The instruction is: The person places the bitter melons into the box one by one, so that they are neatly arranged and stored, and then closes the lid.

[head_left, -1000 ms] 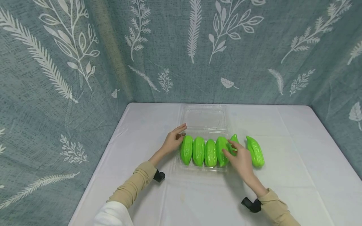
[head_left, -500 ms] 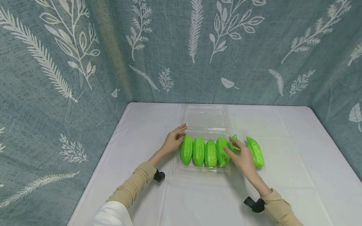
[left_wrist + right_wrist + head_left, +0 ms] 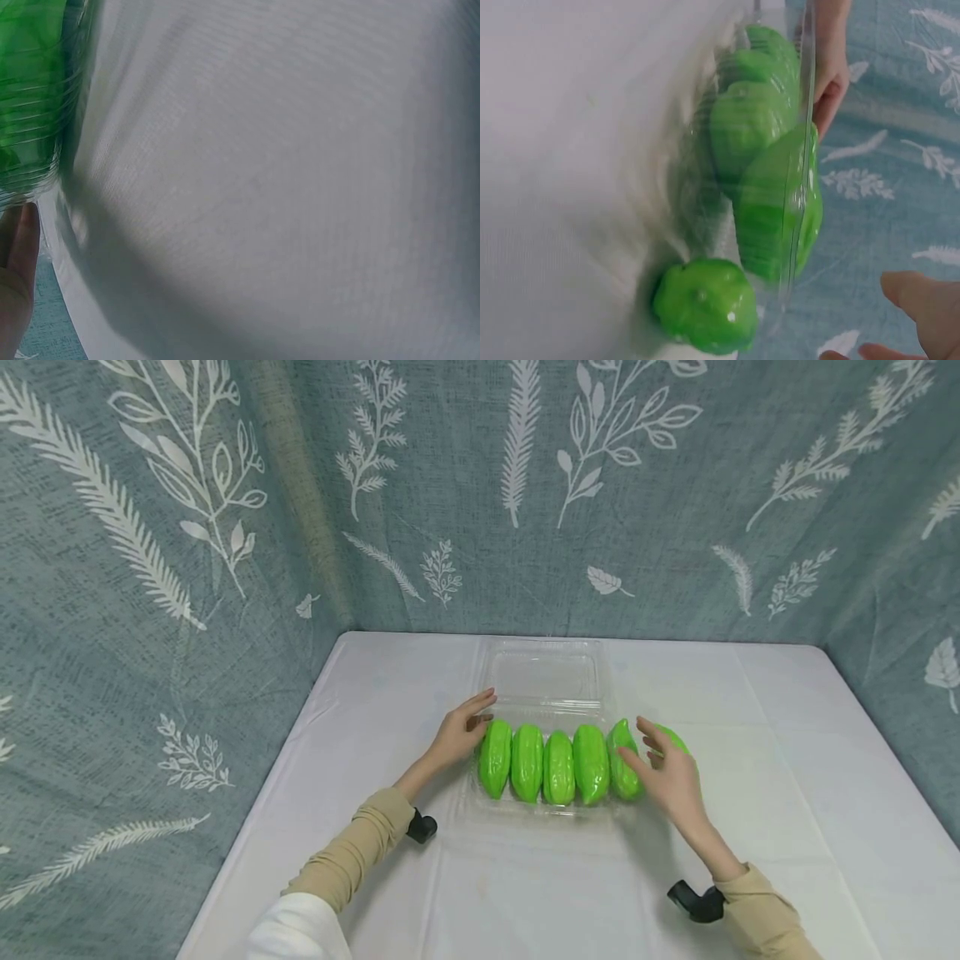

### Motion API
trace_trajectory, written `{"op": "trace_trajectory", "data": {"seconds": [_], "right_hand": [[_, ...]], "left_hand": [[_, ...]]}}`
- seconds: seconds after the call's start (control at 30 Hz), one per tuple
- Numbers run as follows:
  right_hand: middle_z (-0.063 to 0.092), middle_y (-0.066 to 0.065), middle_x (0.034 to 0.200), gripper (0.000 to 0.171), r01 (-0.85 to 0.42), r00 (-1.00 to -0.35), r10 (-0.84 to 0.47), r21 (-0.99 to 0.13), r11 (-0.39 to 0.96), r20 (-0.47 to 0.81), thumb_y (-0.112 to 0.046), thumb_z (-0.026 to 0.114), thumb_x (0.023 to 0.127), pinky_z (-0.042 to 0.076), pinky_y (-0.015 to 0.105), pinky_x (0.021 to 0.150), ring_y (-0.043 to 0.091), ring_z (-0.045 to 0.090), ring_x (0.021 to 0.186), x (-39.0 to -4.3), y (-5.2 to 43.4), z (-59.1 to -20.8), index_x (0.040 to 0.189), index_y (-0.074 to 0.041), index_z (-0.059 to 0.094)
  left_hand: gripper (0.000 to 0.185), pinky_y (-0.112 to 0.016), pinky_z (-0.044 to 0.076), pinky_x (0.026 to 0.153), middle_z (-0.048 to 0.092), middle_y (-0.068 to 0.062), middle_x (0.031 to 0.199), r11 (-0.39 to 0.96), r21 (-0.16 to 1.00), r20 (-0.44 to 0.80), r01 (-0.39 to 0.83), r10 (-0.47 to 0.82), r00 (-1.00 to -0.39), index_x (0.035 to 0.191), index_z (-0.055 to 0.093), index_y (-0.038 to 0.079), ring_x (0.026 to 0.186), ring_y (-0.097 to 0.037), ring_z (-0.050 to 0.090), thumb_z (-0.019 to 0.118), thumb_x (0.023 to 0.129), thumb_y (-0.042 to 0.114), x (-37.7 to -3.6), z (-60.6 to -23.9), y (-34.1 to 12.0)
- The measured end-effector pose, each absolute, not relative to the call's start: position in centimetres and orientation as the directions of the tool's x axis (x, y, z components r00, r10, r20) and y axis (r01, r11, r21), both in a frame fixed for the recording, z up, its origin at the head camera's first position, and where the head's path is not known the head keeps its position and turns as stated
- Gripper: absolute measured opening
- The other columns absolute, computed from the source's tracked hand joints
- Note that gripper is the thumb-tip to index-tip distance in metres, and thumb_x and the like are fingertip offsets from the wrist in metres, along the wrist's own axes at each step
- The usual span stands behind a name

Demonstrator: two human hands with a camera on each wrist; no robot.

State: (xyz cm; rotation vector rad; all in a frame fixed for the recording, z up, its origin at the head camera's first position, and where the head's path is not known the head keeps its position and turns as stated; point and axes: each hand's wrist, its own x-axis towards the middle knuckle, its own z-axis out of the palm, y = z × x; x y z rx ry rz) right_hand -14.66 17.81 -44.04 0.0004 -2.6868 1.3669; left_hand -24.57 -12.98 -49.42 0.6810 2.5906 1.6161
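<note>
A clear plastic box (image 3: 555,811) with its lid (image 3: 546,670) folded back holds a row of glossy green, lumpy long pieces that look like bitter melons (image 3: 527,763). The rightmost of the row (image 3: 622,763) rises above the box rim in the right wrist view. Another green piece (image 3: 705,307) lies on the table beyond the box, partly behind my right hand in the head view. My left hand (image 3: 455,735) rests at the box's left edge, fingers extended. My right hand (image 3: 670,777), spread and holding nothing, hovers between the row's last piece and the separate one.
A white cloth covers the table (image 3: 525,877). Blue-green curtains (image 3: 465,510) with white leaf prints stand behind and at both sides. A black wrist camera (image 3: 697,902) hangs under the right forearm, another (image 3: 422,827) under the left.
My right hand has moved right, off the row's last piece, which now shows almost whole; it now partly covers the separate piece. My left hand has stayed in place.
</note>
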Motion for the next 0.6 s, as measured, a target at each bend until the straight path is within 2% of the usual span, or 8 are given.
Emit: {"op": "trace_trajectory", "data": {"seconds": [0.6], "right_hand": [[0.044,0.029,0.14,0.058,-0.059,-0.969,0.151,-0.778,0.625,0.194,-0.02,0.061,0.092,0.045,0.053,0.103,0.047,0.047,0.125,-14.5,20.4,-43.8,0.14,0.005,0.039]], "left_hand": [[0.046,-0.04,0.046,0.107,0.034,-0.016,0.152,0.361,0.869,0.202,0.339,0.367,-0.908,0.138,0.042,-0.007,0.12,-0.037,0.056,0.046,0.092,-0.009,-24.7,-49.7,-13.1]]}}
